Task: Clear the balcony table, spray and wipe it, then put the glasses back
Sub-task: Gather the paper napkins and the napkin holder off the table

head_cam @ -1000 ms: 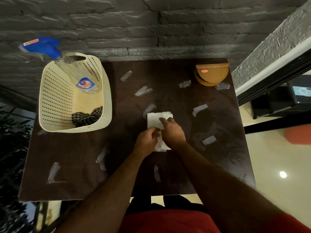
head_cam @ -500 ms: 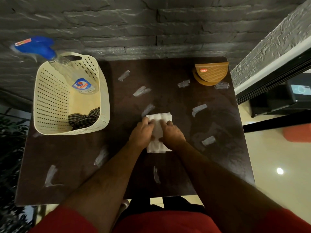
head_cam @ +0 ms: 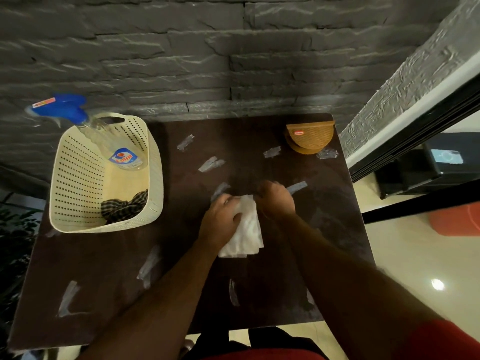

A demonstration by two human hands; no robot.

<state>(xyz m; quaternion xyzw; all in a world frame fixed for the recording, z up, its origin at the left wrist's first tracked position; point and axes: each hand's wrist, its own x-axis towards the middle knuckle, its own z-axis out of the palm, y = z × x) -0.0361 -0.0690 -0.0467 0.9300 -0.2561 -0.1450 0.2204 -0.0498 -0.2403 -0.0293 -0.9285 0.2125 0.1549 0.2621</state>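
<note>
A dark brown square table [head_cam: 259,141] fills the middle of the view, marked with several pale streaks. At its centre lies a folded white tissue [head_cam: 245,229]. My left hand [head_cam: 220,222] grips the tissue's left side and my right hand [head_cam: 276,200] pinches its upper right edge. A clear spray bottle [head_cam: 104,141] with a blue trigger head leans in a cream perforated basket [head_cam: 78,178] at the table's left. No glasses are in view.
A dark checked cloth [head_cam: 124,206] lies in the basket's near end. A brown woven-look napkin holder [head_cam: 309,137] stands at the table's far right corner. A grey stone wall runs behind the table. A sliding door frame [head_cam: 415,131] and tiled floor are on the right.
Both hands have drawn the tissue up from lying flat; the left hand now grips its side and the right has shifted to its upper edge. The camera has tilted slightly.
</note>
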